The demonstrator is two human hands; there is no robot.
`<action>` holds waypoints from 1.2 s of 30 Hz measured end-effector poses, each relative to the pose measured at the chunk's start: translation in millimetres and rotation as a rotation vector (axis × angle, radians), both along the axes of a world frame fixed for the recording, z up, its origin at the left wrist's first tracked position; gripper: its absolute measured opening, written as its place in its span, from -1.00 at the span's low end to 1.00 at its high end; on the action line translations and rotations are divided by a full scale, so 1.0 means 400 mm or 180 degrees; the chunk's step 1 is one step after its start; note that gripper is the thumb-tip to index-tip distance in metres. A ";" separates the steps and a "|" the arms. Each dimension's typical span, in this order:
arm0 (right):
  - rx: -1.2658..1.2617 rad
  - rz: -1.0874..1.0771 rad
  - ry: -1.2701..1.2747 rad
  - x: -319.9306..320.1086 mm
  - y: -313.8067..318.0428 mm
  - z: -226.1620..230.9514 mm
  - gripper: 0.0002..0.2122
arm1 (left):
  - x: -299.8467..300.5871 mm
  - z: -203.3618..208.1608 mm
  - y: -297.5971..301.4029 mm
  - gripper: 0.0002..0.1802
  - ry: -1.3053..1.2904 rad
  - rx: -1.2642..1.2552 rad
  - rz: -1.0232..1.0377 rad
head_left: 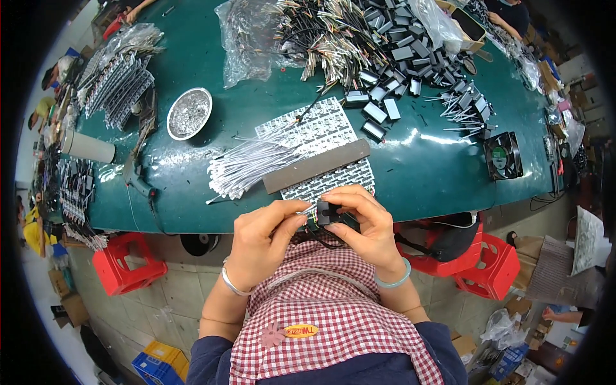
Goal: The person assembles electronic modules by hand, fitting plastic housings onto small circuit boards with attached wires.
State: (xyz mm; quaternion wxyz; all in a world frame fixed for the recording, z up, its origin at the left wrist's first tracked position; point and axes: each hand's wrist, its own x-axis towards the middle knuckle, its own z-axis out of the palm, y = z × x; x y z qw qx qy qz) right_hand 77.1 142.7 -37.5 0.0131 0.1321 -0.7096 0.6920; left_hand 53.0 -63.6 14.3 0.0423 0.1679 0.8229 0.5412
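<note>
Just in front of my apron, at the table's near edge, my right hand (366, 224) pinches a small black plastic case (326, 213) between thumb and fingers. From the left, my left hand (266, 234) is closed at the fingertips on a thin light wire (308, 209) beside the case. Short coloured wires show at the case's left side. Beyond my hands lies a white sheet of small circuit boards (340, 181), with a grey-brown bar (317, 167) across it. A bundle of white cables (247, 168) rests partly on the sheet, left of the bar.
Black cases (374, 113) are heaped at the back right, beside piled wires (340, 38). A metal bowl (172, 122), a pistol-shaped tool (138, 178) and stacked strips (122, 90) sit to the left. A black fan (504, 156) stands right; red stools (128, 264) flank me.
</note>
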 end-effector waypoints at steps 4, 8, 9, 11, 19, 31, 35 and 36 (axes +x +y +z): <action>0.0373 0.0026 0.0340 0.005 0.008 -0.009 -0.56 | -0.001 -0.013 0.020 -0.88 0.0599 -0.0125 0.0010; -0.0609 -0.0441 -0.0323 0.013 -0.014 -0.006 -0.56 | 0.004 -0.014 0.037 -0.88 0.0731 -0.0204 -0.0044; -0.1046 -0.0444 -0.0529 0.012 -0.013 -0.007 -0.57 | 0.006 -0.017 0.042 -0.88 0.0728 -0.0197 -0.0062; -0.1034 -0.0321 -0.0651 0.010 -0.004 -0.002 -0.64 | 0.014 -0.024 0.053 -0.88 0.0734 -0.0161 -0.0128; -0.1830 -0.0843 -0.1389 0.005 -0.008 -0.014 -0.78 | 0.028 -0.037 0.067 -0.83 0.1076 -0.0419 -0.0255; -0.1697 -0.1025 -0.1273 -0.003 -0.003 -0.030 -0.84 | 0.013 -0.048 0.092 -0.82 0.1355 -0.0667 -0.0299; -0.1602 -0.1198 -0.1180 -0.002 0.006 -0.017 -0.82 | 0.006 -0.053 0.103 -0.83 0.1408 -0.0640 -0.0304; -0.1417 -0.1289 -0.1120 0.002 -0.001 -0.013 -0.81 | 0.004 -0.048 0.103 -0.83 0.1401 -0.0635 -0.0331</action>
